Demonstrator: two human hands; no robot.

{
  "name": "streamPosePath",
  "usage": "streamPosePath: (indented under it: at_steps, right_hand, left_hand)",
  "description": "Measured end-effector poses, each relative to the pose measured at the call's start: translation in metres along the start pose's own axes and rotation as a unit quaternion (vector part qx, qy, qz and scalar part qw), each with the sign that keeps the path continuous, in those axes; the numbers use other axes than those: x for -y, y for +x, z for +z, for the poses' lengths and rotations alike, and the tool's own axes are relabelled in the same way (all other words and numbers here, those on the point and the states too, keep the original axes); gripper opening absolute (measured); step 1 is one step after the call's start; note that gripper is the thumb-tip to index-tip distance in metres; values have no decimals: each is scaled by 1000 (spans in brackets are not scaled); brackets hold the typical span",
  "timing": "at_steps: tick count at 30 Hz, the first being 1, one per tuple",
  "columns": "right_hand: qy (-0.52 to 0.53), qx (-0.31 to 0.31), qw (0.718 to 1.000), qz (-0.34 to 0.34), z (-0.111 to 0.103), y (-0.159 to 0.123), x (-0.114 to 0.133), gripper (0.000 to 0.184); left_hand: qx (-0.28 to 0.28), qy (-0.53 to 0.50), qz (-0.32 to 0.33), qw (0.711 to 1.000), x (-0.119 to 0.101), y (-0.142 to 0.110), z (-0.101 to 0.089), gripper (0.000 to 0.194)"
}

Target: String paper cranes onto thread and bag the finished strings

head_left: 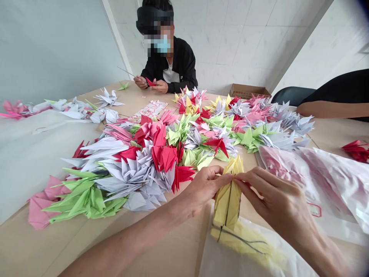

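Yellow origami crane (229, 196) stands pinched between left hand (206, 188) and right hand (268, 192), both together at its top; even pressure from each side helps the folds stay aligned, with heaped paper cranes (138, 169) just left of the hands

Left forearm (129, 242): bare; enters from the lower left edge, runs diagonally up toward the middle of the view. Left wrist (180, 206): nearly straight, low. Left hand (204, 188): back uppermost, angled to the right. Left fingers (219, 177): together, slightly curved, closed in a pinch.

Right forearm (319, 246): bare; enters from the lower right, runs up and to the left. Right wrist (296, 225): slightly bent. Right hand (272, 192): back uppermost, angled to the left. Right fingers (253, 180): together, slightly curved, closed in a pinch.

Pair: mirrored, level with each other, fingertips almost touching.
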State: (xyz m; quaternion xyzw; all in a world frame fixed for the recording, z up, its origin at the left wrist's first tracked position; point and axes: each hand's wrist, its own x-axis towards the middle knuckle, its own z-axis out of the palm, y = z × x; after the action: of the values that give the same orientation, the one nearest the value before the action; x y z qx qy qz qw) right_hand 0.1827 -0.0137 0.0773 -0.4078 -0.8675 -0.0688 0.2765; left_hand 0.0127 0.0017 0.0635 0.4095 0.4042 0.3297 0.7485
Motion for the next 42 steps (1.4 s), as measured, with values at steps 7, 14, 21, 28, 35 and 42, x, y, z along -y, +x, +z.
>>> streamPosePath:
  at_steps: [7, 14, 21, 28, 35, 42]
  right_hand:
    - [-15, -13, 1000, -13, 3, -1, 2, 12]
    - [11, -11, 998, 67, -1, 2, -1, 9]
    - [49, -50, 986, 151, -3, 6, -5, 7]
    - [372, 15, 887, 272, -4, 6, -8, 14]
    - [439, 113, 850, 269, -11, 8, -15, 18]
    - [141, 116, 983, 25, -15, -1, -22, 14]
  left_hand:
    - [-17, 3, 26, 999, 1, 1, -1, 42]
    - [39, 10, 24, 999, -2, 1, -3, 43]
    - [40, 69, 0, 997, 1, 0, -4, 54]
    - [51, 174, 10, 983, 0, -2, -5, 76]
    - [53, 164, 34, 984, 1, 1, -8, 80]
    - [45, 163, 40, 985, 6, 4, -13, 89]
